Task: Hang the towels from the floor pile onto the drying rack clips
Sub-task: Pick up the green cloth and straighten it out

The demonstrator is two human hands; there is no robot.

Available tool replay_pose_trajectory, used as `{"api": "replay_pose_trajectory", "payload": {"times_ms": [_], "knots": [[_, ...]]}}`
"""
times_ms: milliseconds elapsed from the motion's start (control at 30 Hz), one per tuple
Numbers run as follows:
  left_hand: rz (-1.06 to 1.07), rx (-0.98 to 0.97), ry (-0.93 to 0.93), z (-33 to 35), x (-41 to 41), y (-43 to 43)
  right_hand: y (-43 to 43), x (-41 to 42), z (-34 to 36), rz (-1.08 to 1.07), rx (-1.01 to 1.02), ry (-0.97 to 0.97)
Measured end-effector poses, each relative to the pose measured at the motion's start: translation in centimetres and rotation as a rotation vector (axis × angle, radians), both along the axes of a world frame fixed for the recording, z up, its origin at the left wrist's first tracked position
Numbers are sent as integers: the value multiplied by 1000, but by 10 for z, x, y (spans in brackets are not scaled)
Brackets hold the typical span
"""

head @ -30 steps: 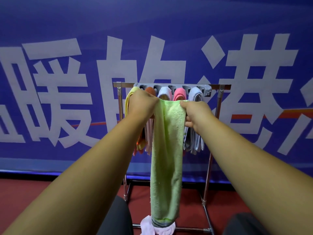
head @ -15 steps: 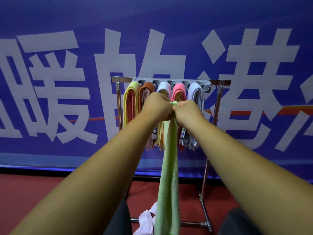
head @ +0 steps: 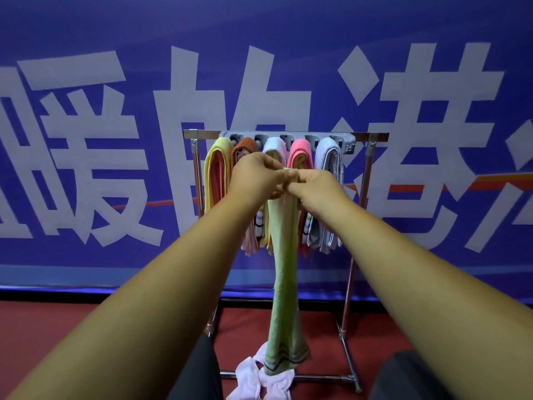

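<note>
A light green towel (head: 284,269) hangs long and narrow from both my hands, folded lengthwise. My left hand (head: 256,176) and my right hand (head: 315,187) pinch its top edge together, just in front of the metal drying rack (head: 366,137). The rack's grey clip bar (head: 347,140) holds several towels: yellow (head: 216,168), orange (head: 245,144), white (head: 274,145), pink (head: 301,148) and grey-white (head: 328,157). A pale pink towel (head: 251,376) lies on the floor by the rack's base, under the green towel's lower end.
A blue banner (head: 115,168) with large white characters fills the wall behind the rack. The floor (head: 57,327) is dark red. My dark trouser legs (head: 199,370) show at the bottom, close to the rack's lower bar (head: 323,378).
My hands came together, folding the spread green towel lengthwise into a narrow strip. They now hold the top edge slightly higher and closer to the clip bar.
</note>
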State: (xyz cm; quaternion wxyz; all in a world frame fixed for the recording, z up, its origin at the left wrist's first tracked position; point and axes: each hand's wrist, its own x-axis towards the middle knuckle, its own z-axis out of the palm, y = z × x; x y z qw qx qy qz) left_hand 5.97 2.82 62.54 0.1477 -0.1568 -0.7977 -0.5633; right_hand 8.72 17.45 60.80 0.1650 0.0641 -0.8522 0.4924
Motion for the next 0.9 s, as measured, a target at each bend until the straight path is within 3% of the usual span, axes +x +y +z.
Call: {"api": "replay_pose_trajectory", "payload": {"times_ms": [400,500,633,800,900], "knots": [[-57,104,-95,-11,-19,5,-4,-9,-13,-107,-15,-10],[-39,181,-132,-16,-23,6,-5,-14,-16,-158,-200,-48],[146,111,-25,-44,-36,-5,4,-24,-19,-112,-341,-65],[-234,309,-204,-70,-31,-14,16,-27,-20,12,-346,-96],[-307,302,-116,-68,-34,-22,23,-30,-25,103,-240,-118]]}}
